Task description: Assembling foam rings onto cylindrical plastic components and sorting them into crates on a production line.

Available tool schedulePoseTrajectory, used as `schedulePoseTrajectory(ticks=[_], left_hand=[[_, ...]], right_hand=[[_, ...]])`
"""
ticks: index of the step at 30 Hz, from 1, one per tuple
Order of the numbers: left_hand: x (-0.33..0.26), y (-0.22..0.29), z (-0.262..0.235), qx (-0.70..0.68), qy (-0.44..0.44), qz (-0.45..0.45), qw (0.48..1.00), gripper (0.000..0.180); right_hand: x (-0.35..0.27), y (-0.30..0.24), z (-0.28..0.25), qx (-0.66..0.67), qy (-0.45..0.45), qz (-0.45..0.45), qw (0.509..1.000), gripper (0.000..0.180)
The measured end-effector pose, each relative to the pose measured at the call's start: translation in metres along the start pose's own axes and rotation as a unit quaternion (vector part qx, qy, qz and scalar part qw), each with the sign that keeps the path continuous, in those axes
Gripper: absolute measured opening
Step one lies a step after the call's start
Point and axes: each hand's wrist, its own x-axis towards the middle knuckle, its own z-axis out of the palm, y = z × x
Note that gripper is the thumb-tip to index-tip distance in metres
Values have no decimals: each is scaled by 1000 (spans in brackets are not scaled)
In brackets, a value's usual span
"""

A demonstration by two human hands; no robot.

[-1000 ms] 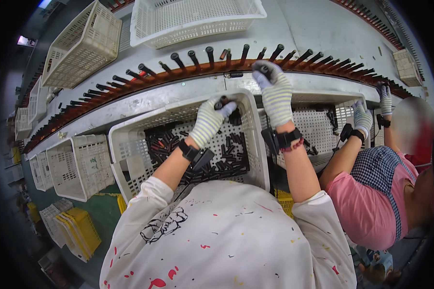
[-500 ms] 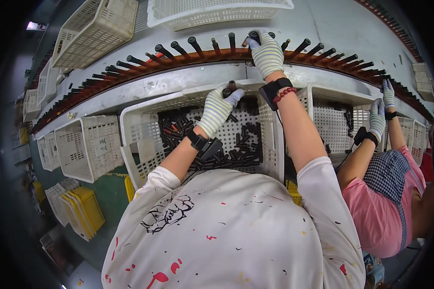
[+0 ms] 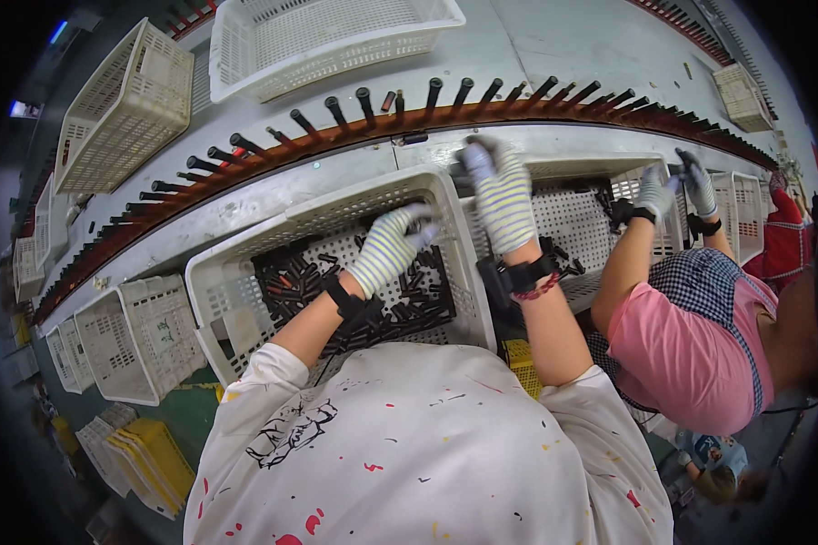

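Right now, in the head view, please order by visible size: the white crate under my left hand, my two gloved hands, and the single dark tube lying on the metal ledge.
1. White crate
2. Left hand and right hand: too alike to rank
3. Single dark tube

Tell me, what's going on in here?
A person in striped gloves is working at a white crate scattered with short dark pieces. The left hand is over the crate; the right hand is raised near its far right corner, fingers too blurred to show whether they hold anything. Beyond, dark rods line a curved brown rail. To the right, a co-worker also has gloved hands raised.
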Motion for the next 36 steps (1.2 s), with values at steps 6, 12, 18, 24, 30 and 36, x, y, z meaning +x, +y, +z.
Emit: schedulePoseTrajectory(ticks=[6,12,18,24,30,36], left_hand=[[-62,-128,31,387,-275,58,878,32],[-105,-172,43,456,-402,85,789,31],[-111,-188,43,483,-429,118,754,26],[-99,-176,25,368,-361,38,856,28],[-61,-90,-7,43,-188,-146,970,30],[-45,-16,-31,-415,-106,-130,894,35]], right_hand=[[78,-9,-77,-261,225,-207,916,21],[126,-2,-112,-342,194,-198,898,22],[129,-40,-66,-525,144,-65,836,33],[137,-43,-33,-613,2,-34,789,31],[98,-27,0,-506,-2,-19,862,51],[-25,-7,8,-231,-238,-124,935,37]])
